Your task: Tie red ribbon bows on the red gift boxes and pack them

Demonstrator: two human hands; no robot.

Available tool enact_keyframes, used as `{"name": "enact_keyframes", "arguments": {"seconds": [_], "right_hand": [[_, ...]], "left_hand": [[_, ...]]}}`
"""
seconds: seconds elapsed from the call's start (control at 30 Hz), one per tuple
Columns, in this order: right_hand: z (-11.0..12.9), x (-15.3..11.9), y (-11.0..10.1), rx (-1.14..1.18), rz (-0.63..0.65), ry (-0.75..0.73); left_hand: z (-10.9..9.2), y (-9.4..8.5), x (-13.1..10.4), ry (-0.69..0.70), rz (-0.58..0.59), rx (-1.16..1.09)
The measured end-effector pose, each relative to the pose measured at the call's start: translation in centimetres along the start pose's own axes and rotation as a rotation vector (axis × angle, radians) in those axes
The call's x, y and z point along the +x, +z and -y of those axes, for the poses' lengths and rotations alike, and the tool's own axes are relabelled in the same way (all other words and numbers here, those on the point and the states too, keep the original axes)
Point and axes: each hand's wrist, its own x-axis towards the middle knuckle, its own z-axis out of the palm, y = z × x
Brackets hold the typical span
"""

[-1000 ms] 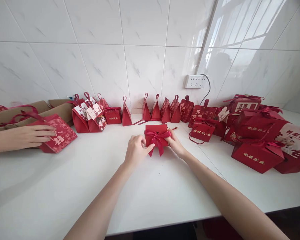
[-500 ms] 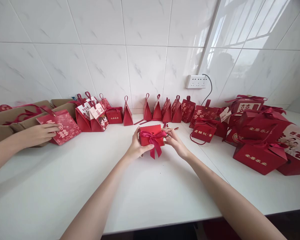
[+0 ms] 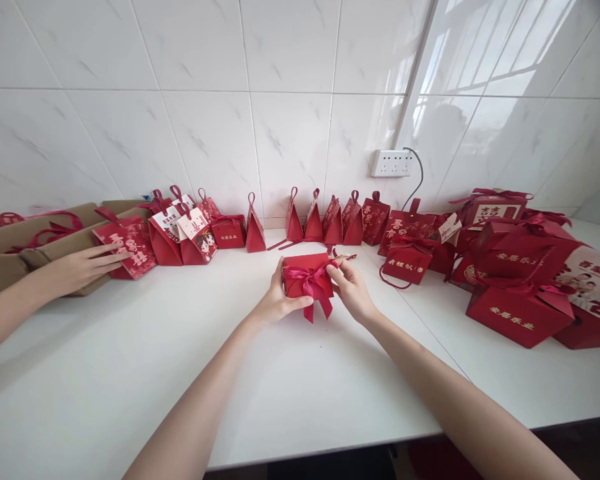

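Near the middle of the table I hold a small red gift box [image 3: 294,288] tied with a dark pink ribbon bow [image 3: 311,277]. My left hand [image 3: 276,299] is closed around its left side, thumb along the lower front. At the upper right corner, the thumb and fingers of my right hand [image 3: 350,287] pinch the right loop of the bow. Both ribbon tails hang down the front. Just behind my right fingers lies a bit of gold and red cord [image 3: 347,256]. The underside and back of the box are hidden.
At left, another person's hand [image 3: 87,268] rests on a red patterned box [image 3: 135,250] beside brown cardboard cartons [image 3: 87,230]. Several red triangular boxes [image 3: 294,223] line the tiled wall. Larger red boxes [image 3: 520,317] crowd the right. A power strip [image 3: 391,163] is on the wall.
The box has shifted slightly right and toward me. My right fingers have moved from the box's right side onto the bow's loop. The other person's hand has pushed its box back and right.
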Motion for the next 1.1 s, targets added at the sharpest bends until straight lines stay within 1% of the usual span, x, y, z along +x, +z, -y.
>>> {"name": "enact_keyframes", "arguments": {"seconds": [0.03, 0.07, 0.1, 0.13, 0.2, 0.23, 0.27, 0.37, 0.47, 0.6, 0.73, 0.83, 0.97, 1.1], "right_hand": [[-0.1, 0.1, 0.0, -0.009, -0.009, 0.007], [-0.2, 0.1, 0.0, -0.017, -0.016, 0.01], [-0.2, 0.2, -0.1, -0.026, -0.021, 0.011], [-0.3, 0.2, -0.1, -0.038, -0.026, 0.011], [-0.4, 0.3, -0.2, -0.068, -0.036, 0.006], [-0.4, 0.3, -0.2, -0.082, -0.041, 0.0], [-0.4, 0.3, -0.2, -0.092, -0.049, -0.005], [-0.3, 0.3, -0.1, -0.098, -0.074, -0.015], [-0.1, 0.2, 0.1, -0.072, -0.088, -0.006], [0.1, 0.1, 0.2, -0.053, -0.079, 0.005], [0.3, -0.1, 0.2, -0.135, -0.052, -0.049], [0.5, -0.3, 0.2, -0.233, -0.029, -0.082], [0.8, -0.3, -0.1, -0.273, -0.041, -0.079], [0.8, 0.0, -0.5, -0.312, -0.037, -0.102]], "left_hand": [[0.0, 0.0, 0.0, -0.019, 0.005, -0.002], [0.1, 0.0, -0.1, -0.034, -0.031, -0.001], [0.2, 0.0, -0.1, -0.036, -0.097, 0.003], [0.4, 0.1, -0.1, -0.02, -0.188, 0.017], [0.7, 0.1, -0.2, 0.058, -0.331, 0.098], [0.8, 0.1, -0.3, 0.117, -0.364, 0.164], [0.9, 0.1, -0.3, 0.183, -0.377, 0.234], [0.8, 0.1, -0.5, 0.346, -0.364, 0.41], [0.4, 0.2, -0.4, 0.423, -0.393, 0.503], [0.1, 0.1, -0.2, 0.409, -0.444, 0.558], [-0.1, -0.1, -0.1, 0.398, -0.539, 0.644], [-0.4, -0.2, -0.2, 0.352, -0.501, 0.641], [-0.7, -0.4, -0.4, 0.245, -0.449, 0.527], [-0.7, -0.4, -0.4, 0.226, -0.41, 0.447]]}}
